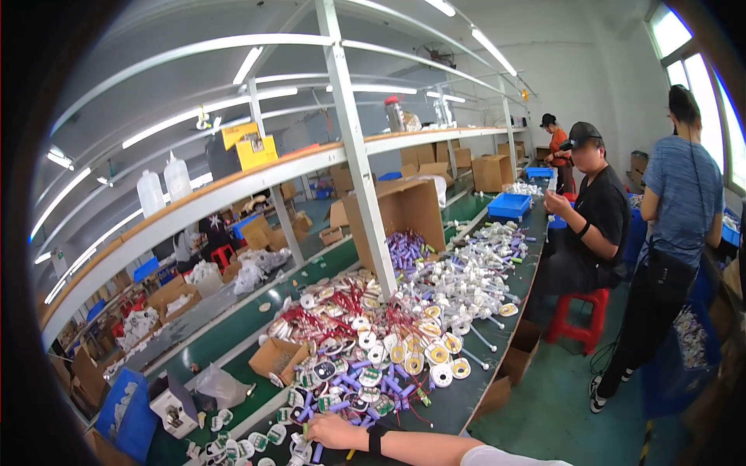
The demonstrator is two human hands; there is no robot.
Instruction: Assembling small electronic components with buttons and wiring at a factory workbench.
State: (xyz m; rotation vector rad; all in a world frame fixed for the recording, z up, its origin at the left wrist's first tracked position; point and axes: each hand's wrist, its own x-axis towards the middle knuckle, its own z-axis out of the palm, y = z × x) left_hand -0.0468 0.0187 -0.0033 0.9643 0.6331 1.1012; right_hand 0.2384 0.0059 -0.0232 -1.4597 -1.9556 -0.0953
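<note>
My right hand [332,432] reaches in from the lower right, a black band [376,440] around its wrist. Its fingers are curled at the near end of the heap, and what they close on is too small to make out. Right by the fingertips lies a white plastic part [298,450]. Purple cylindrical battery cells [342,405] lie beyond the hand, mixed with round white pieces bearing green circuit boards [370,377]. To the hand's left are more round board pieces [257,441]. My left hand is out of view.
Red-wired parts [342,303], white discs [441,376] and clear-white pieces [466,272] cover the bench. A shelf post [359,155] rises from it. A small carton [278,359] stands left. A seated person [598,210] works on the right; others stand beyond.
</note>
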